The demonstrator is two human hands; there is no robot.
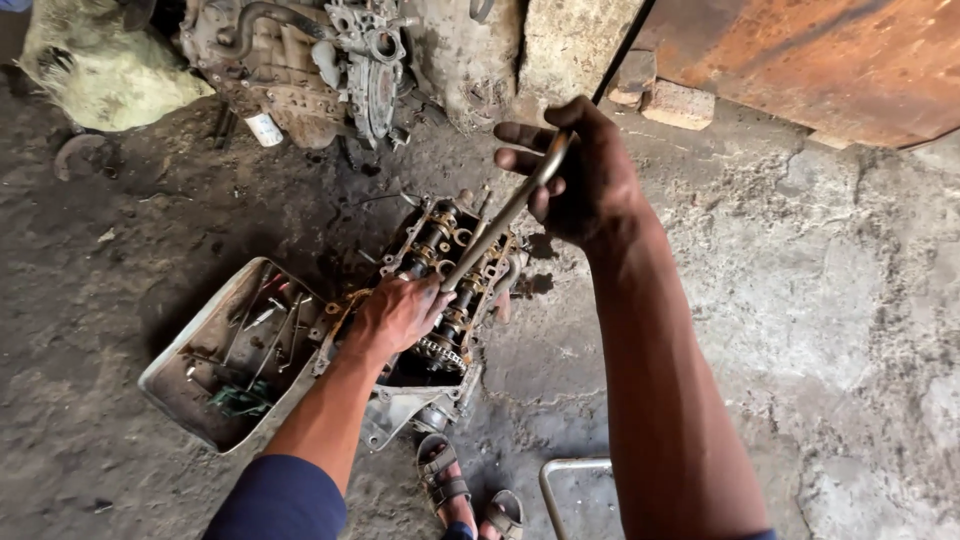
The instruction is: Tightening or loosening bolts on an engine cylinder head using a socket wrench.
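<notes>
The cylinder head (440,290) lies on the floor (800,300); a tool tray (200,350) sits just left; an engine block (300,60) lies behind.

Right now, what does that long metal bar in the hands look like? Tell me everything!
The bar is a long, thin, dull grey metal rod, grimy like the rest. It slants from upper right down to lower left. The right hand grips its top end; the left hand holds its bottom end down on the oily engine part lying on the dirt floor. The tip is hidden.

Head camera looks steeply down (floor near).
</notes>
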